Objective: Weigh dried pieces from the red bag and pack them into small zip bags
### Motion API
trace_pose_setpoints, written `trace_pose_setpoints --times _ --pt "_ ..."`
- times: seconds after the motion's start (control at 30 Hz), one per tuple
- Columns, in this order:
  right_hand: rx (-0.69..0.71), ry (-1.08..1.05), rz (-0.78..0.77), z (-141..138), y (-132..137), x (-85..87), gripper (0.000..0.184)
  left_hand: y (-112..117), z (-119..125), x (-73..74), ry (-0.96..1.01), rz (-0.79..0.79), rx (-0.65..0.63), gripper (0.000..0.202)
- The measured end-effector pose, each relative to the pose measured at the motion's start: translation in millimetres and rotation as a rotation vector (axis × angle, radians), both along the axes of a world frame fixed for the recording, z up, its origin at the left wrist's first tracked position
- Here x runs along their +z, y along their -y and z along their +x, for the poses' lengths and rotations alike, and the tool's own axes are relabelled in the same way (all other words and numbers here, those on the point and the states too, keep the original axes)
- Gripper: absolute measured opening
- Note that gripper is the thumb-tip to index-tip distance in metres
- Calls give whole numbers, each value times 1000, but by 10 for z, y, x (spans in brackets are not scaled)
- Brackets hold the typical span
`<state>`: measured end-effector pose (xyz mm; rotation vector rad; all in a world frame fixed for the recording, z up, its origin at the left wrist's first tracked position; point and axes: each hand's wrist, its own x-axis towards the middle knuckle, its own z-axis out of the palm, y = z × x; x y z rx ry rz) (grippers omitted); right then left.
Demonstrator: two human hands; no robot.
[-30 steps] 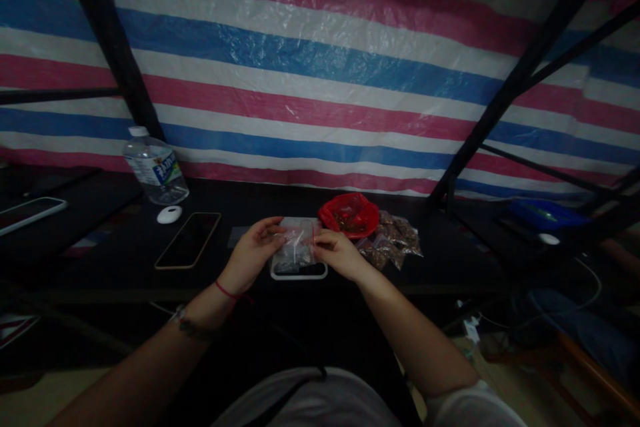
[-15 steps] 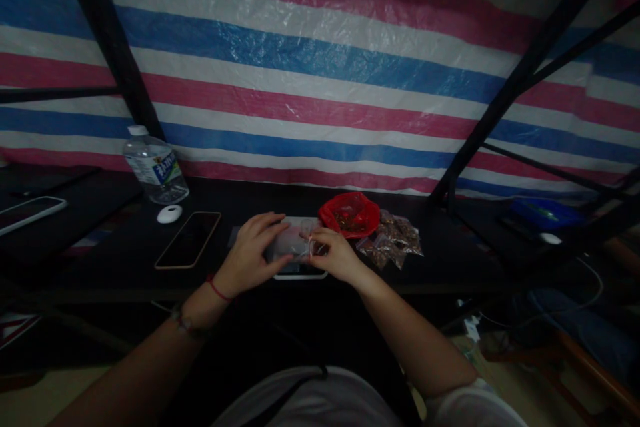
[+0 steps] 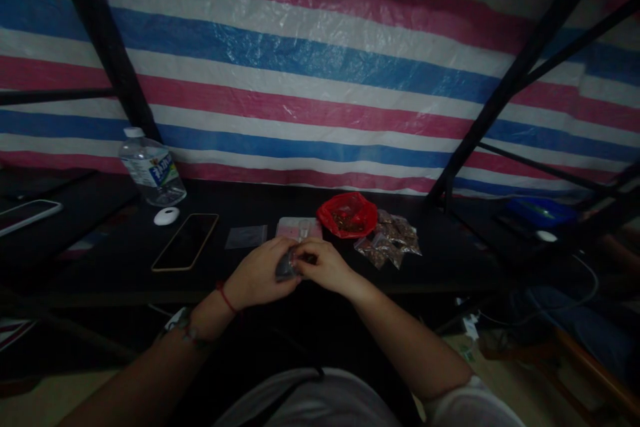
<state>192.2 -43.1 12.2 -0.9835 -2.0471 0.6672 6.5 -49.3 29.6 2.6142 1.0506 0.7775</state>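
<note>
Both your left hand (image 3: 260, 275) and right hand (image 3: 323, 267) are pinched together on one small clear bag (image 3: 287, 265), held just above the counter's (image 3: 100, 260) near edge. Several filled bags (image 3: 390, 240) already lie beside the red bag (image 3: 347, 215); empty ones (image 3: 245, 237) wait ahead, so the packing looks unfinished.

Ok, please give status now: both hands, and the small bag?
Left hand and right hand both pinch the small clear bag above the table edge. Filled bags and red bag lie apart, right. Nothing in between.

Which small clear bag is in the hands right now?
The small bag pinched between left hand and right hand; the filled bags lie untouched beside the red bag.
</note>
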Motion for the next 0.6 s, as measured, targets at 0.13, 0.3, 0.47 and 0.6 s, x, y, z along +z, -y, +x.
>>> trace_pose_setpoints --times 0.13,0.3,0.47,0.6 --pt "-165 -39 42 78 -129 32 10 -162 -146 -22 -37 90 146 47" --pt "-293 177 148 64 -499 -34 55 -654 -533 -223 -229 101 512 54" --pt "-175 430 107 -93 -788 -139 46 -1000 -763 -534 -369 -118 643 68" --pt "-93 425 78 -125 -855 -159 28 -1116 -779 -458 -378 -163 607 84"
